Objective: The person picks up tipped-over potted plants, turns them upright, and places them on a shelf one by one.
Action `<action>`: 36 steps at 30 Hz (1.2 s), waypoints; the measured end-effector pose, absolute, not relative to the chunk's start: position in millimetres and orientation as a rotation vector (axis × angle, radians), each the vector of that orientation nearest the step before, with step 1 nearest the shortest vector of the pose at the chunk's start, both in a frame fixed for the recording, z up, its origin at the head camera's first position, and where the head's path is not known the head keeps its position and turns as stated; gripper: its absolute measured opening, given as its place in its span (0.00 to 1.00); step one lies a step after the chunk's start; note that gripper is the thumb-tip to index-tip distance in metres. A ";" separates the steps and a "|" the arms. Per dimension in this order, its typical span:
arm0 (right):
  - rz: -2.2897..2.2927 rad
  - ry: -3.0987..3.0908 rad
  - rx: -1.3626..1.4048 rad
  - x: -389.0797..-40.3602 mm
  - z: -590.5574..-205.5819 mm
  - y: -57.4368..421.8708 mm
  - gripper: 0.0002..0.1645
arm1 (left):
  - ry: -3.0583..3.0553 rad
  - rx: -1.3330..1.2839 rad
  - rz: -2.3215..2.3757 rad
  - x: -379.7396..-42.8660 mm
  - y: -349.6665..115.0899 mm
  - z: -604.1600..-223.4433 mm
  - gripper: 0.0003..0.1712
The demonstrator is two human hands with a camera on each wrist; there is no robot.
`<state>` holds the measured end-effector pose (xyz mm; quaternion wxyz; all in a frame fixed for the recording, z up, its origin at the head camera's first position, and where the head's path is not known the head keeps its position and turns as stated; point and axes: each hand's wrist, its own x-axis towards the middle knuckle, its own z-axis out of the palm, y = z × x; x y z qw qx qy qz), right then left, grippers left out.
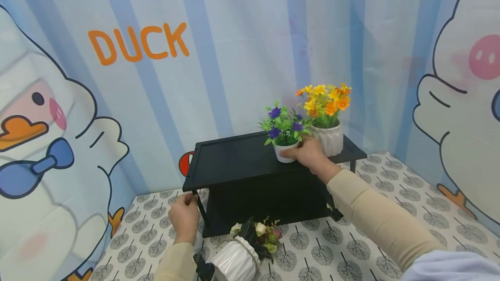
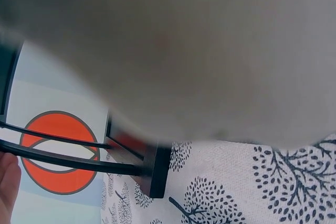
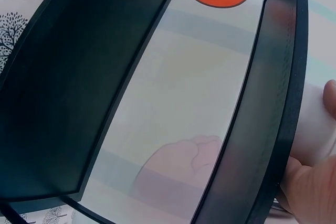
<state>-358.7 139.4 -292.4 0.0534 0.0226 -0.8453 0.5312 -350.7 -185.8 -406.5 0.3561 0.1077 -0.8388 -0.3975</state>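
1. In the head view we see our right hand [image 1: 310, 153] at 3 o'clock of the small white pot [image 1: 284, 154], fingers grasping it, thumb across its front.
2. Green leaves and purple flowers [image 1: 275, 132] rise from this pot, which is at 1 o'clock from the middle of the black shelf [image 1: 234, 159], by the top board's front edge; we cannot tell if it touches the board.
3. At its 2 o'clock, the larger white pot [image 1: 331, 139] stands upright on the board, filled with yellow and orange flowers [image 1: 326, 101].
4. Our left hand [image 1: 184, 218] is at the shelf's 8 o'clock, fingers pinching its front leg just under the board.
5. At the shelf's 7 o'clock, a ribbed white pot [image 1: 236, 260] lies tipped on the cloth-covered desk [image 1: 312, 255], its mixed blooms [image 1: 261, 229] towards 1 o'clock.
6. Behind hangs a striped duck curtain [image 1: 250, 55].
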 end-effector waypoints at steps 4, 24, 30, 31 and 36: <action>1.596 -2.568 0.084 -359.4 -293.0 139.1 0.58 | -2.166 0.284 -1.023 -351.0 -185.8 -407.1 0.10; 1.525 -2.598 0.090 -356.7 -293.8 137.9 0.59 | -2.174 0.293 -1.023 -351.6 -185.9 -408.8 0.09; 1.565 -2.595 0.171 -349.0 -283.3 144.0 0.56 | -2.158 0.269 -1.018 -351.4 -185.4 -405.7 0.09; 1.569 -2.591 0.181 -347.5 -282.4 145.5 0.55 | -2.155 0.264 -1.019 -351.3 -185.2 -405.3 0.09; 1.501 -2.606 0.146 -337.3 -281.9 152.7 0.55 | -2.155 0.273 -1.021 -350.2 -184.7 -405.6 0.10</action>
